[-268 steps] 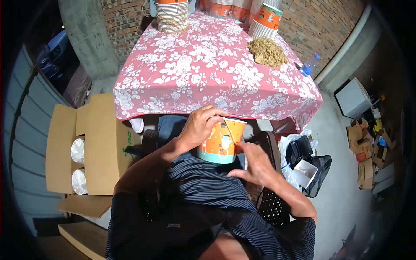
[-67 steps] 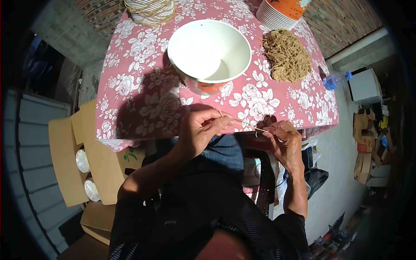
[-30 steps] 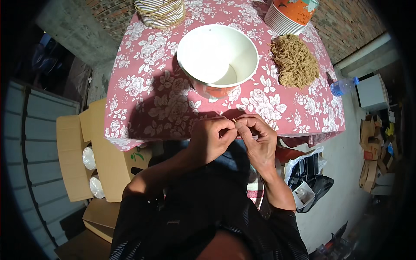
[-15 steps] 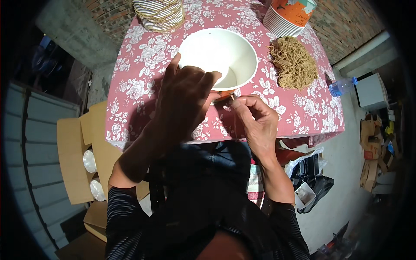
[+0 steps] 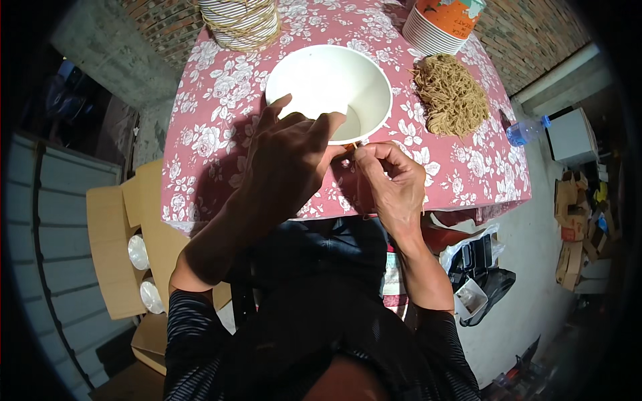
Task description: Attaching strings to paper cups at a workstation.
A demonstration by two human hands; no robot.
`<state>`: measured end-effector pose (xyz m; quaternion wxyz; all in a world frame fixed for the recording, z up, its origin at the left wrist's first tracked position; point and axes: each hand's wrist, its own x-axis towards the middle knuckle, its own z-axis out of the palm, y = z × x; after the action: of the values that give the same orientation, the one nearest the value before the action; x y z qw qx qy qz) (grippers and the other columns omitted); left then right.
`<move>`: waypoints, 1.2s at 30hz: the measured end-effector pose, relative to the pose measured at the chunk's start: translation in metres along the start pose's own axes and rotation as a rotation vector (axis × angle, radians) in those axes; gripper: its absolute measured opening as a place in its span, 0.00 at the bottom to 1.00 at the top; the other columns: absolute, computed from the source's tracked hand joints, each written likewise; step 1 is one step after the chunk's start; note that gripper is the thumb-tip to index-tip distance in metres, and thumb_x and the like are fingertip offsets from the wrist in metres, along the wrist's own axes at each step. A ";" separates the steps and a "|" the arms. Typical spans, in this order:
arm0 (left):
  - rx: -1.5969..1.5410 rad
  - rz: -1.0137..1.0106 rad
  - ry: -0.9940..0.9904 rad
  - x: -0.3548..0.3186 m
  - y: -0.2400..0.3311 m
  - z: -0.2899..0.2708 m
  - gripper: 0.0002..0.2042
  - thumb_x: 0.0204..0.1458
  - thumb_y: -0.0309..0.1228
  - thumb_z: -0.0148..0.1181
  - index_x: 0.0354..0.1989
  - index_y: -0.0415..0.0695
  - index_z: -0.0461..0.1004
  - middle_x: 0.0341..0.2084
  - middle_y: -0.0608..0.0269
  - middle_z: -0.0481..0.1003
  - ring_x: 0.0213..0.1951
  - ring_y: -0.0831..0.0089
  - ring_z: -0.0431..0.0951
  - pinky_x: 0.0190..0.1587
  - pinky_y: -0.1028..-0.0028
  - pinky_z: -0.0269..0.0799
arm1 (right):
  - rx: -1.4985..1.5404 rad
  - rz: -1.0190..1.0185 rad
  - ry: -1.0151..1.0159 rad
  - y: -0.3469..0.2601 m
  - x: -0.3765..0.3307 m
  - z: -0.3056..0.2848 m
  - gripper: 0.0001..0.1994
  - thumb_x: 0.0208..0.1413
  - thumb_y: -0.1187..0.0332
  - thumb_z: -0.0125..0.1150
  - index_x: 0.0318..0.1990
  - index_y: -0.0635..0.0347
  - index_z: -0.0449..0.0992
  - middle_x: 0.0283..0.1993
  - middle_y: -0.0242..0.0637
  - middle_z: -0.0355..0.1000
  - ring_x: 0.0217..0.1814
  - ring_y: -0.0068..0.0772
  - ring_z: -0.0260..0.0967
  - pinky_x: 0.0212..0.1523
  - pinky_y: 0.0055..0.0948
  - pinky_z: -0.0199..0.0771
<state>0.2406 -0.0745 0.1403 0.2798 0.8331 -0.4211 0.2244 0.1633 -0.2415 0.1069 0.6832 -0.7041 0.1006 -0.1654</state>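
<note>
A white-lined paper bucket [image 5: 370,87] with an orange outside stands on the flowered tablecloth, open side up. My left hand [image 5: 287,150] grips its near left side, the forefinger over the rim and the thumb low against the outer wall. Close by, my right hand [image 5: 393,174] pinches a short end of twine [image 5: 355,144] between thumb and forefinger, just under the near rim. Where the twine meets the bucket wall is too small to make out. To the right lies a tangled heap of brown twine [image 5: 449,97].
At the back left stands a stack of nested buckets [image 5: 239,23] with twine about it; a stack of orange buckets [image 5: 441,27] is at the back right. A plastic bottle [image 5: 527,131] sits by the right table edge. Open cardboard boxes [image 5: 110,247] flank me on the left.
The bucket and both hands appear slightly farther left. My right fingertips have come up closer to the rim, still pinching the twine; my left hand keeps its grip.
</note>
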 end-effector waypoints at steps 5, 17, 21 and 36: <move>-0.012 -0.013 -0.020 0.000 0.002 -0.001 0.21 0.50 0.28 0.73 0.52 0.44 0.75 0.27 0.58 0.80 0.34 0.64 0.83 0.63 0.59 0.67 | 0.024 0.046 0.006 -0.003 0.000 0.000 0.07 0.63 0.72 0.66 0.40 0.70 0.83 0.29 0.27 0.76 0.28 0.12 0.66 0.30 0.17 0.66; -0.152 0.066 -0.046 0.012 -0.001 -0.012 0.22 0.51 0.29 0.71 0.54 0.40 0.73 0.28 0.55 0.81 0.37 0.57 0.84 0.48 0.60 0.77 | 0.046 0.062 -0.019 -0.007 0.007 -0.003 0.08 0.64 0.71 0.66 0.39 0.70 0.82 0.26 0.26 0.74 0.26 0.10 0.64 0.26 0.16 0.63; -0.327 -0.092 -0.342 0.030 -0.015 -0.014 0.16 0.56 0.26 0.62 0.52 0.36 0.75 0.27 0.46 0.81 0.34 0.54 0.84 0.41 0.60 0.78 | 0.022 0.050 -0.023 -0.002 0.008 -0.007 0.07 0.64 0.72 0.66 0.39 0.69 0.82 0.27 0.26 0.75 0.27 0.10 0.64 0.29 0.15 0.64; -0.403 0.078 -0.619 0.061 -0.038 0.002 0.08 0.57 0.25 0.61 0.41 0.37 0.83 0.28 0.46 0.82 0.32 0.57 0.86 0.38 0.65 0.79 | -0.001 0.102 -0.054 -0.011 0.010 -0.010 0.07 0.64 0.72 0.67 0.39 0.69 0.82 0.29 0.28 0.77 0.30 0.12 0.68 0.32 0.17 0.68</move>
<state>0.3050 -0.0922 0.1657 0.2889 0.7730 -0.5530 -0.1149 0.1681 -0.2544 0.1187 0.6927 -0.7028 0.1179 -0.1112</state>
